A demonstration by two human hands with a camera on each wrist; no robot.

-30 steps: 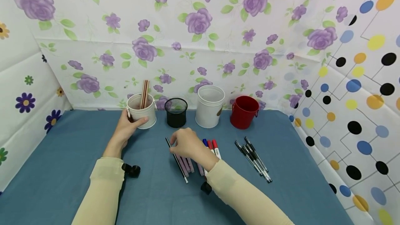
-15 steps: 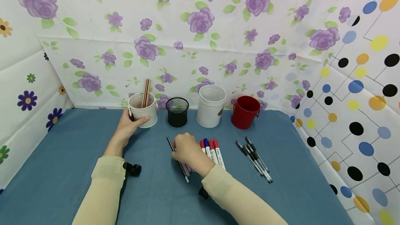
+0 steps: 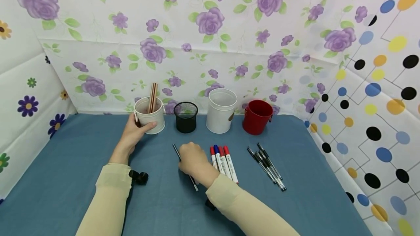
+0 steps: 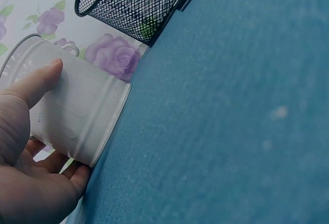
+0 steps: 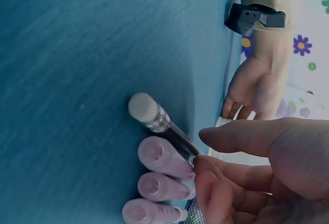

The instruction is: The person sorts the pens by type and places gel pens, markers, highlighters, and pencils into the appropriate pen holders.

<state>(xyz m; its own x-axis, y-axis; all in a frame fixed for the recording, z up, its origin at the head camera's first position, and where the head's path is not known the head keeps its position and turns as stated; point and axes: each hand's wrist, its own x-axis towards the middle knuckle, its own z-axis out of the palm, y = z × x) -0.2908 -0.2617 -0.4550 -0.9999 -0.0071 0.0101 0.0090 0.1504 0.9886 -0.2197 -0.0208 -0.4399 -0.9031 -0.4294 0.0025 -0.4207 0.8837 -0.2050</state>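
Since the frame a second earlier, right hand [image 3: 193,160] had slid left and toward the body, uncovering the four red- and blue-capped markers [image 3: 224,160] and now hiding most of the purple pens [image 5: 162,172].

Left to right at this moment:
- Left hand [image 3: 132,136] held the white handled cup [image 3: 149,115], thumb across its front wall, fingers round the far side; brown pencils [image 3: 152,97] stood in it. No change in this hold across the frames.
- Black mesh cup [image 3: 185,116] just right of it, apart from the hand.
- Right hand lay over the black pencil [image 3: 177,151] on the blue cloth [image 3: 72,163]. Wrist view showed fingertip and thumb closing at the shaft near the eraser end [image 5: 145,109]; whether the pinch was complete I could not tell.
- Tall white cup [image 3: 221,110], red bucket [image 3: 257,117], black pens [image 3: 267,166] untouched at right.

Judgement: the shift singled out the pencil from the pens; pickup looked begun, lift not yet.
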